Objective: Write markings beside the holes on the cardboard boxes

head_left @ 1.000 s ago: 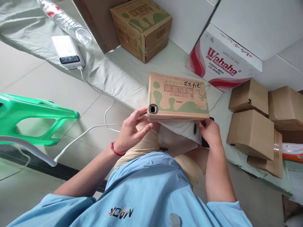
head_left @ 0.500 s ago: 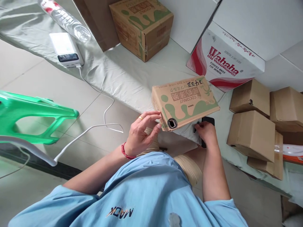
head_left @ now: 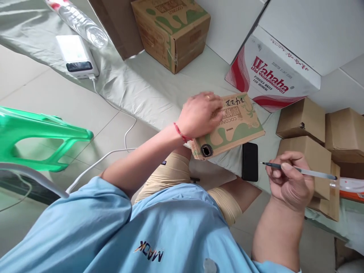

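Note:
My left hand [head_left: 201, 114], with a red string bracelet at the wrist, lies over the top of a brown and green coconut carton [head_left: 241, 125]. Its fingers are spread and partly blurred. Handwritten digits and a dark-rimmed hole show on the carton's upper face. Off to the right, my right hand [head_left: 291, 182] grips a pen [head_left: 313, 173], its dark tip pointing left. A black phone [head_left: 250, 162] lies between the carton and my right hand, touched by neither.
Behind stand another coconut carton [head_left: 173, 38] and a Wahaha box [head_left: 273, 76]. Plain brown boxes [head_left: 301, 155] are stacked at right. At left are a power bank [head_left: 75, 57] with a white cable, a plastic bottle [head_left: 82, 24] and a green stool [head_left: 76, 134].
My left hand has moved from the carton's near left corner up onto its top. My right hand has come away from beside the phone to the right, with the pen now in plain view.

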Demonstrator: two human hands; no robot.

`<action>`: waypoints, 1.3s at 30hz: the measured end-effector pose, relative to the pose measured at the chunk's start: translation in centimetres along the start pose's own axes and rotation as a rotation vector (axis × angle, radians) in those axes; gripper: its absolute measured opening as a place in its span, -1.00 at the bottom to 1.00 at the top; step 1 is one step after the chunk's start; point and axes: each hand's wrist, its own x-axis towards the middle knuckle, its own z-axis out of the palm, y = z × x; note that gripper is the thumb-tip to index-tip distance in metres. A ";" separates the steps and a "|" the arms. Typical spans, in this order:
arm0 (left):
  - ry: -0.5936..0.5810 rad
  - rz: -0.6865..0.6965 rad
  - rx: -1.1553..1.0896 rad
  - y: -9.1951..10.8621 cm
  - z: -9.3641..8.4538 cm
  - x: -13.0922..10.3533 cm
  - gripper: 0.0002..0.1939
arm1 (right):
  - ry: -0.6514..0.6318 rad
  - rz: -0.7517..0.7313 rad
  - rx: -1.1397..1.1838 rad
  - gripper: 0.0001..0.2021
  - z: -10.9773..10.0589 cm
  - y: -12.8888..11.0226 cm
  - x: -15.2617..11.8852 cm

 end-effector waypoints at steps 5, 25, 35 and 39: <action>-0.147 -0.039 0.297 1.2 0.7 0.1 -0.49 | -0.350 -0.214 -0.048 -0.88 5.1 -1.2 3.1; -0.127 -0.060 0.311 0.2 1.0 1.0 -0.56 | -0.907 -0.268 -0.152 -0.85 10.5 2.1 7.7; -0.139 -0.085 0.302 0.5 0.9 1.0 -0.55 | -0.957 -0.282 -0.196 -0.85 11.0 1.5 7.7; -0.141 -0.088 0.296 0.5 0.9 1.0 -0.54 | -0.957 -0.265 -0.218 -0.83 11.0 1.5 7.7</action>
